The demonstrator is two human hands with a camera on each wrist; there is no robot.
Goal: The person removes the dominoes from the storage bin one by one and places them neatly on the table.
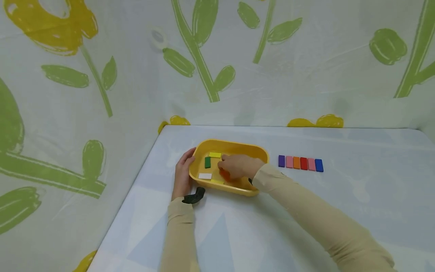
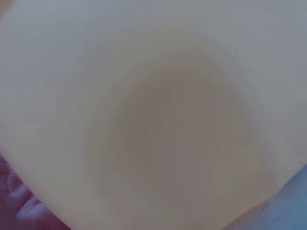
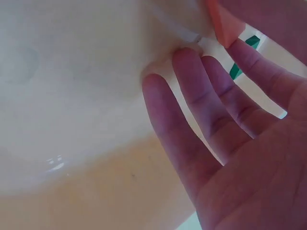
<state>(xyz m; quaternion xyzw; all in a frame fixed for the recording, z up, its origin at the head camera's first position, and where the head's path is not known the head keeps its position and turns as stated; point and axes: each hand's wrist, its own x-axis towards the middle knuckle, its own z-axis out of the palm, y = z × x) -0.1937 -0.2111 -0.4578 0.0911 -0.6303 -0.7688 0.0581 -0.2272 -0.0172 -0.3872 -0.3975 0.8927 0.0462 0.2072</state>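
A yellow plastic tray (image 1: 234, 142) stands on the table, and my left hand (image 1: 183, 175) grips its left rim. The left wrist view is filled by the blurred side of the tray (image 2: 182, 134), with a bit of the hand at the lower left. My right hand (image 1: 239, 165) reaches down into the tray. In the right wrist view its thumb and index finger pinch an orange block (image 3: 225, 24), while the other fingers extend beside it. Around it in the tray lie a green block (image 1: 207, 162), a white block (image 1: 205, 176) and yellow blocks (image 1: 215, 155).
To the right of the tray, a row of flat blocks lies side by side on the table: purple (image 1: 281, 161), pink, orange (image 1: 296, 163), red (image 1: 304, 163), pink and blue (image 1: 319, 165). A flower-printed cloth wall (image 1: 255, 87) rises behind and at the left.
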